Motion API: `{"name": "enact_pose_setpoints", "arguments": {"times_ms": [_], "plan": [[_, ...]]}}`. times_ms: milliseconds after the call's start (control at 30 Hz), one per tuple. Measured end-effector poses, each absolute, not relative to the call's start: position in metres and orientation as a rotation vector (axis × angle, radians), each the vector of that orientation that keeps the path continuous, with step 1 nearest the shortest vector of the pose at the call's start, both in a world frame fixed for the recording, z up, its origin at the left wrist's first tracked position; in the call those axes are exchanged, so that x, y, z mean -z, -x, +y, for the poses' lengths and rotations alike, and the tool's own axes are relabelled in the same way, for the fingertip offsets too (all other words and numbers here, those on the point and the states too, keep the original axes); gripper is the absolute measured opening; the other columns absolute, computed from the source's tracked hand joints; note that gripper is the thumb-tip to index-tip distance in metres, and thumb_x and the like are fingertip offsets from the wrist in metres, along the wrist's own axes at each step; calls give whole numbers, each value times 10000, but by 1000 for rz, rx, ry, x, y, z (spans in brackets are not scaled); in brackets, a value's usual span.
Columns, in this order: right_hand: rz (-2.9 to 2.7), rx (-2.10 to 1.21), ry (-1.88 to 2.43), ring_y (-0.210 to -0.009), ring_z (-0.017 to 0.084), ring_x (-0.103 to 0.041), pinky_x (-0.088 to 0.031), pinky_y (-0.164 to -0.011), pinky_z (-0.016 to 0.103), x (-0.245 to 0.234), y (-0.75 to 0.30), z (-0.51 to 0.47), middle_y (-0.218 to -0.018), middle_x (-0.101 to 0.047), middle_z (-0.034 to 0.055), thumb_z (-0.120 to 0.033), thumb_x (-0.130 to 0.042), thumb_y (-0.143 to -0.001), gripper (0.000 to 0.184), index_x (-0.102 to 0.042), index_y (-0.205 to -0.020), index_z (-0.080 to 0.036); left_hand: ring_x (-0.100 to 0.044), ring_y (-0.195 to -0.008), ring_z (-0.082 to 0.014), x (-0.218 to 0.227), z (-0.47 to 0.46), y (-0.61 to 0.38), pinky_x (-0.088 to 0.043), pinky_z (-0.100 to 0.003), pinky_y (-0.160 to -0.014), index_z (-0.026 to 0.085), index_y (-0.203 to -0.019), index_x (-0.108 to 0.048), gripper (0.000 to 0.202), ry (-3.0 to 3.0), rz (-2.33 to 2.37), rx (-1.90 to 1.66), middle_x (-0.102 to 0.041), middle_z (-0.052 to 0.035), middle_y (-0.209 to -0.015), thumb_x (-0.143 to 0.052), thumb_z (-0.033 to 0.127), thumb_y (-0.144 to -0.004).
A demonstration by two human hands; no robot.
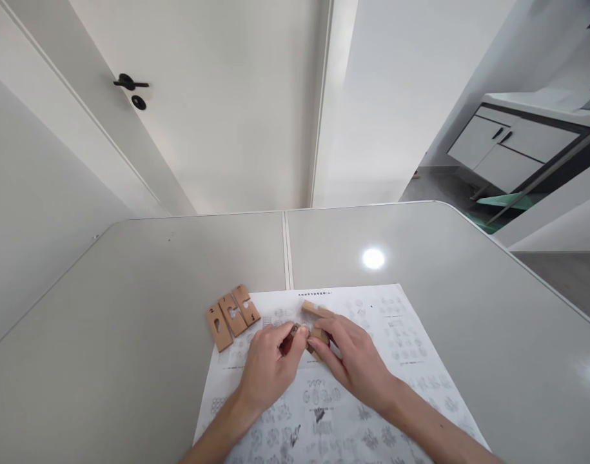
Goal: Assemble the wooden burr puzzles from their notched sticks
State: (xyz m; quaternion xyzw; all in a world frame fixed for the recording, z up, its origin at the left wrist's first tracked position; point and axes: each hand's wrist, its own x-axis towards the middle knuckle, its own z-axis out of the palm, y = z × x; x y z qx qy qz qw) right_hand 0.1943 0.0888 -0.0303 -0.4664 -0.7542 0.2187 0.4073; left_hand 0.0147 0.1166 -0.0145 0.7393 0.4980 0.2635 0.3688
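My left hand [273, 361] is closed, thumb and forefinger pinching a small notched wooden piece [295, 328]; something dark red shows under the fingers. Close against it, my right hand [355, 357] is closed on a small wooden block [320, 334]. The fingers hide much of both pieces, and I cannot tell whether they interlock. Just beyond my right fingers, a longer wooden bar [314, 309] lies on the printed paper sheet [396, 393]. Left of my hands, several flat wooden puzzle pieces [219, 327] with cut-out slots and handwritten numbers lie side by side.
The paper sheet rests on a light grey table [144, 335], which has a seam [287, 248] down its middle. Past the far edge is a white door [236, 103] with a black handle [131, 82]. A white sink cabinet [512, 138] stands at the far right.
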Motion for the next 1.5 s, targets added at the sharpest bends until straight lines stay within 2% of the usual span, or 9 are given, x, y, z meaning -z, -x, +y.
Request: {"name": "enact_pose_setpoints", "arguments": {"times_ms": [100,233,367,533,833,1000,1167,1333,1500], "plan": [[-1905,-459,1183,-649,195,-544,-496,-620,337,32,-193,88,-704,-576,14,-297,-487,-1041,118,-585,-1005,-243,-279,-504,-122,12,115,-15,-253,-273,-515,218,-623,-271,462,-1889,1262,-708,-279,51,-528,-416,412,-1016],[-1916,-351,1152,-650,197,-544,-521,-679,359,32,-190,88,-720,-581,15,-254,-497,-1035,81,-573,-1059,-243,-280,-510,-126,10,114,-17,-249,-277,-513,216,-617,-267,473,-1865,1297,-765,-292,42,-524,-426,423,-1012],[-1931,-272,1106,-620,192,-534,-511,-661,358,34,-190,89,-717,-594,15,-222,-520,-1023,76,-568,-1081,-235,-267,-511,-118,11,113,-16,-234,-280,-512,211,-613,-274,490,-1792,1304,-777,-268,44,-535,-432,451,-1010],[-1939,-236,1119,-698,211,-594,-497,-638,340,41,-194,89,-769,-634,36,-254,-575,-1009,107,-564,-1113,-231,-221,-525,-110,13,113,-13,-201,-280,-500,212,-606,-260,522,-1668,1315,-768,-221,45,-569,-430,504,-1004],[-1578,-524,1444,-658,174,-561,-465,-588,286,37,-205,98,-792,-642,28,-416,-518,-1020,202,-578,-1052,-225,-218,-489,-99,13,112,-12,-212,-267,-491,213,-612,-200,505,-1921,1342,-773,-212,60,-525,-470,420,-985],[-1260,-727,1584,-704,181,-582,-449,-587,279,30,-217,113,-823,-657,23,-515,-441,-1027,320,-587,-1043,-231,-258,-450,-87,19,114,-9,-273,-241,-509,200,-585,-232,514,-2118,1428,-649,-291,71,-469,-492,421,-969],[-1327,-809,1588,-699,194,-581,-474,-627,310,37,-222,120,-843,-658,30,-523,-471,-1006,319,-575,-1081,-230,-355,-415,-99,23,116,-9,-247,-242,-486,200,-584,-342,475,-2275,1588,-533,-436,55,-451,-456,434,-982],[-1562,-781,1600,-683,194,-574,-467,-630,328,44,-218,117,-872,-663,41,-442,-514,-990,223,-578,-1037,-234,-532,-427,-146,28,117,-8,-230,-246,-476,207,-666,-500,420,-2368,1780,-440,-580,25,-501,-465,470,-991],[-1695,-780,1515,-704,188,-591,-459,-614,312,40,-216,115,-862,-677,36,-387,-524,-992,173,-597,-939,-239,-567,-413,-173,31,117,-5,-260,-248,-455,207,-933,-556,365,-2390,1782,-412,-546,48,-481,-397,522,-1027]]}}
